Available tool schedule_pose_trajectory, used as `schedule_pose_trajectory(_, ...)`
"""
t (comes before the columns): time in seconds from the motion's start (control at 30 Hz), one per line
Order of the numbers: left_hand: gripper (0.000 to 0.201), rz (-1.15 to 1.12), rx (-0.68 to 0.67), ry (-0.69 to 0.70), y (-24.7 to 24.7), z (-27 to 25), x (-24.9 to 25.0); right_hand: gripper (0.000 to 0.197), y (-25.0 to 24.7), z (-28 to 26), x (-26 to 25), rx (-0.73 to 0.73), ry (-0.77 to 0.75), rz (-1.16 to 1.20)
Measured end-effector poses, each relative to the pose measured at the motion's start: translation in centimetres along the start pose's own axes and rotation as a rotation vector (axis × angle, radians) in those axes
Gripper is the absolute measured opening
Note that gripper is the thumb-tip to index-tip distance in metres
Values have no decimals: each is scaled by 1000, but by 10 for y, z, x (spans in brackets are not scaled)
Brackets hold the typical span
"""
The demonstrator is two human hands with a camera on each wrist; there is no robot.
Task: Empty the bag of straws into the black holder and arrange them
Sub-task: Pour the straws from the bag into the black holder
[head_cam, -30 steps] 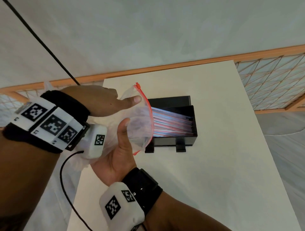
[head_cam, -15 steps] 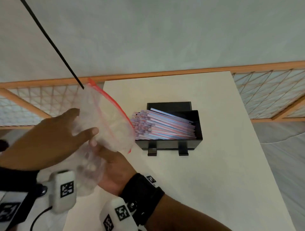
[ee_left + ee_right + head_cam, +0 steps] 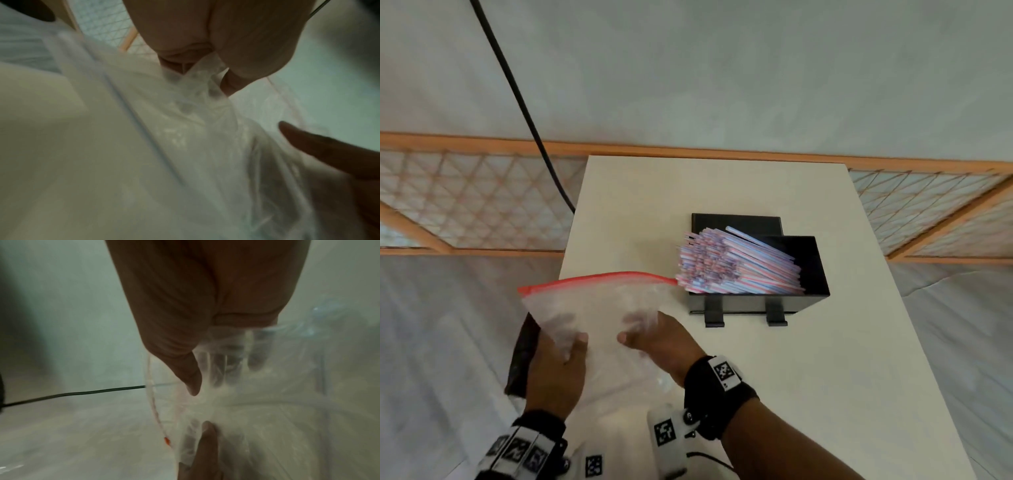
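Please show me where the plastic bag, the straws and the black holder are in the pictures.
plastic bag [image 3: 599, 308], head view, on its clear wall below the red zip strip.
straws [image 3: 736, 270], head view, on the middle of the bundle.
black holder [image 3: 815, 270], head view, on its bare right inner wall.

Head view evenly lit, softly blurred — edges bowed; both wrist views dim, smeared.

You're over a cream table [image 3: 825, 394], narrow end toward a pale grey-green wall [image 3: 722, 68]. Orange wooden rail [image 3: 688, 154] runs along the wall base, lattice panels [image 3: 465, 202] either side of the table. Black cable [image 3: 517, 92] slants down the wall behind the table's far left corner. Light is soft, even.
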State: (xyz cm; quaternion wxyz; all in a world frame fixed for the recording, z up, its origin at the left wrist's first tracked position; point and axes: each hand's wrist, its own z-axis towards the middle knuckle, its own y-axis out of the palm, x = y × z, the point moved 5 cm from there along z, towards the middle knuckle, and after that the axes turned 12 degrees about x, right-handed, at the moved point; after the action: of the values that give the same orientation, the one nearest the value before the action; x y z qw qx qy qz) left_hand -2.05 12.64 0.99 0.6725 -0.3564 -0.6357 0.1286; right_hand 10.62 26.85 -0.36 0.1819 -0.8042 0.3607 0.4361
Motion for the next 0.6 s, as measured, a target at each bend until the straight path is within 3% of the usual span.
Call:
schedule_pose_trajectory(0.17,45,50,-124,-171,47,-2,-13,50,-32,10,37,152,20,-154)
schedule_pose_trajectory(0.3,61,50,-124,-289,60,-11,-1,72,-60,5,55,186,50,-263)
schedule_pose_trajectory(0.37,79,66,-114,-313,62,-12,1,79,-77,-4,51,211,35,-384)
schedule_pose_trajectory(0.47,104,112,-24,-341,56,-8,-5,78,-103,-23,36,194,-26,-519)
schedule_pose_trajectory(0.6,109,132,67,-343,47,-6,-10,56,-135,-47,8,136,-110,-577)
